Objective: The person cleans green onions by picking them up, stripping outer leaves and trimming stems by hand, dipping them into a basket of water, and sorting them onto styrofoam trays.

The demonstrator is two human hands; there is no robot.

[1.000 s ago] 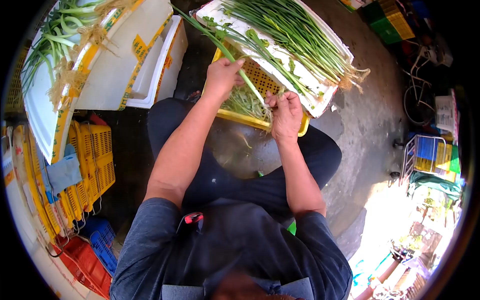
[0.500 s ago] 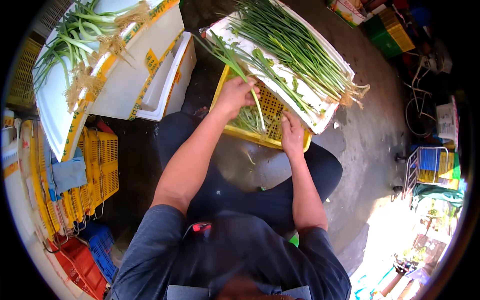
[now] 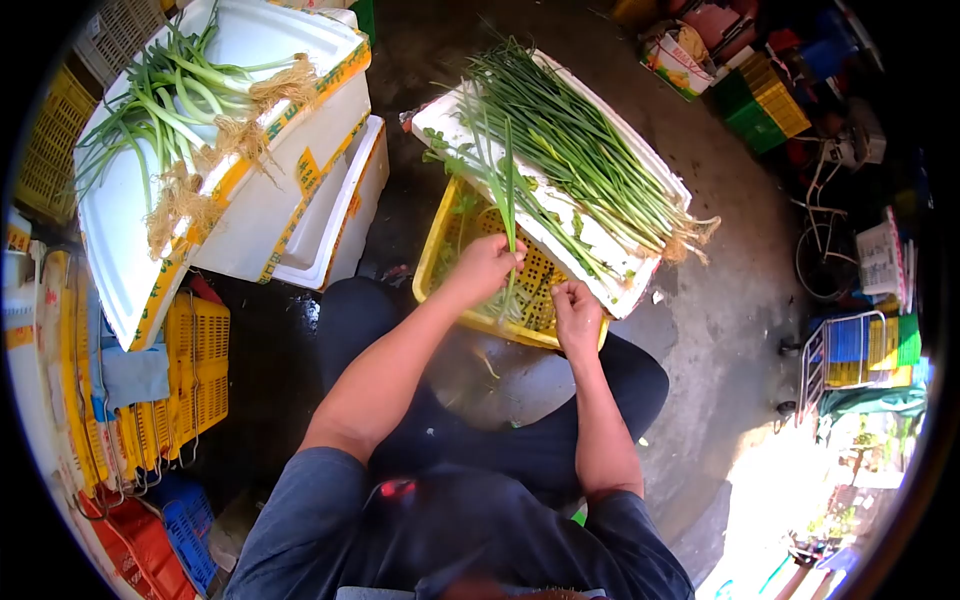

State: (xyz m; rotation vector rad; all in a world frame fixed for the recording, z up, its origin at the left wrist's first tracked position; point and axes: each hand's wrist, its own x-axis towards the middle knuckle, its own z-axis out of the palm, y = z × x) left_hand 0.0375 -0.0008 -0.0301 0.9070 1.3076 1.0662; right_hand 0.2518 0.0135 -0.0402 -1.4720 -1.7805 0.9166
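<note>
My left hand (image 3: 486,270) is closed round a green spring onion (image 3: 508,185), its leaves pointing away from me and its lower end over the yellow basket (image 3: 428,262). Thumb and fingers of my right hand (image 3: 578,318) are pinched together above the basket's right side; whatever they hold is too small to make out. Loose trimmings lie inside the basket. Resting partly over its far right edge is a white foam board (image 3: 437,118), which carries a pile of long spring onions (image 3: 590,150) with roots toward the right, and a few leafy scraps.
Stacked white foam boxes (image 3: 240,235) stand at the left, topped with larger rooted leeks (image 3: 185,115). Below them are yellow crates (image 3: 200,355). On the right are a metal trolley (image 3: 840,350) and a green-and-yellow crate (image 3: 765,100). The floor looks wet.
The spring onion in my left hand has swung from leaning left to nearly straight away from me. My right fingers have drawn together. The whole view has shifted slightly.
</note>
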